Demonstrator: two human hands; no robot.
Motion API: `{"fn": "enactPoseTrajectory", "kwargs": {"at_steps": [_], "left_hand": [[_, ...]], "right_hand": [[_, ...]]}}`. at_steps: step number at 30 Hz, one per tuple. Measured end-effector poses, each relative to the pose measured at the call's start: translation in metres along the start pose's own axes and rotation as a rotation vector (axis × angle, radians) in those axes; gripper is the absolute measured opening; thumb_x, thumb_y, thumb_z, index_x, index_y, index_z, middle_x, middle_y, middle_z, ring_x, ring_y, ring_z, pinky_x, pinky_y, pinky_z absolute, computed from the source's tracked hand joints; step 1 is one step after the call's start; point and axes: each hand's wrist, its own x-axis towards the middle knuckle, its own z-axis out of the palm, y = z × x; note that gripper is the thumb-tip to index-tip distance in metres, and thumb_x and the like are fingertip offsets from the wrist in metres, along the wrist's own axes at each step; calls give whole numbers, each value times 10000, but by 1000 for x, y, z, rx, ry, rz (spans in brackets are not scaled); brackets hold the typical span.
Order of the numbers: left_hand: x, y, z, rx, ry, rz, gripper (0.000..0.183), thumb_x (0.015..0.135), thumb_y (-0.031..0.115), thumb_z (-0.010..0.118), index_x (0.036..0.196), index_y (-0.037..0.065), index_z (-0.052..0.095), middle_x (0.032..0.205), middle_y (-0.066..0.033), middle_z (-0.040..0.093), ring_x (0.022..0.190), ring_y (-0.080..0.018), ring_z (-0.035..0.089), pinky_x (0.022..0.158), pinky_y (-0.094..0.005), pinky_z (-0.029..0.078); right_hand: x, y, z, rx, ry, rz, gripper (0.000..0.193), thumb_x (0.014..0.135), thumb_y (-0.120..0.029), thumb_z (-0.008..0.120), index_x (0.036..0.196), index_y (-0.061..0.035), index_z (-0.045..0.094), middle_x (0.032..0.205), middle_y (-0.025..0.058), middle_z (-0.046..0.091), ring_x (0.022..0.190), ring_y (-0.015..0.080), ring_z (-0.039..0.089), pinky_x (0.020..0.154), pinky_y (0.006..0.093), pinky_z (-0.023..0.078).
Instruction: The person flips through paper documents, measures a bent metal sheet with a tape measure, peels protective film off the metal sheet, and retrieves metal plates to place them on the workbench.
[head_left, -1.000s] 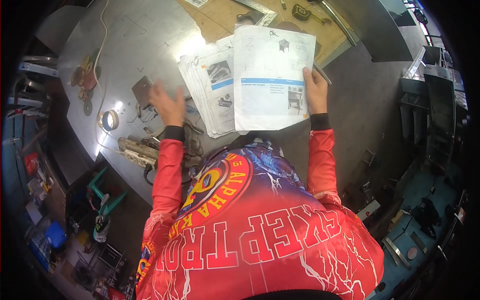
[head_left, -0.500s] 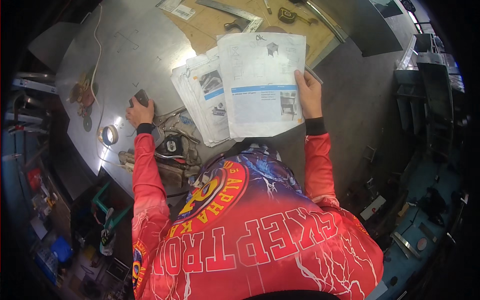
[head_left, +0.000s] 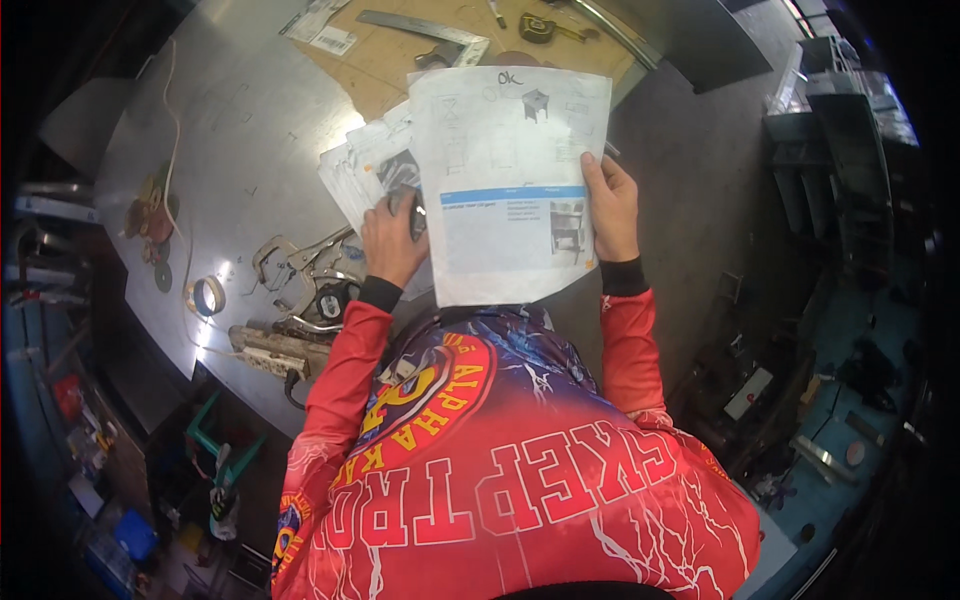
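Printed drawing sheet (head_left: 475, 165) is seen in the head view held up in front of the person's torso, above the near edge of the metal table (head_left: 245, 140), its printed side turned toward the camera. Its right edge is pinched by the right hand (head_left: 613, 207), with the thumb laid over the front. A dark, phone-like object (head_left: 417, 216) is gripped in the curled left hand (head_left: 392, 243), just beside the sheet's left edge and over a stack of papers (head_left: 343, 192); whether the stack is touched cannot be told.

To the left, locking clamps (head_left: 318, 248) and a black tape measure (head_left: 333, 300) are gathered near a power strip (head_left: 277, 362), with a roll of tape (head_left: 205, 297) farther left. Beyond the papers, a metal square (head_left: 432, 33) and a yellow tape measure (head_left: 537, 28) are laid on a brown board (head_left: 380, 75).

The step in hand is judged to be the viewing of the sheet; for any next move, a steady right-hand pinch and clearance between the dark object and the paper are called for.
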Motion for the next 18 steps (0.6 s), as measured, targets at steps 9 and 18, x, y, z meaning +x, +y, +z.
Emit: {"fn": "enactPoseTrajectory", "kwargs": {"at_steps": [9, 18], "left_hand": [[13, 68, -83, -1356, -406, -271, 419, 920, 241, 613, 1242, -21, 550, 1143, -108, 619, 1027, -154, 562, 902, -297, 434], [35, 190, -104, -1209, -459, 44, 265, 918, 166, 613, 1060, -55, 648, 892, -29, 676, 816, -89, 553, 754, -255, 455]], "right_hand": [[-108, 6, -5, 161, 445, -21, 301, 988, -183, 525, 1099, 87, 599, 1018, 73, 665, 866, 78, 586, 765, 230, 468], [-131, -46, -89, -83, 451, -158, 353, 919, -120, 624, 1214, 63, 558, 1086, 107, 636, 1000, 132, 586, 891, 261, 453]]}}
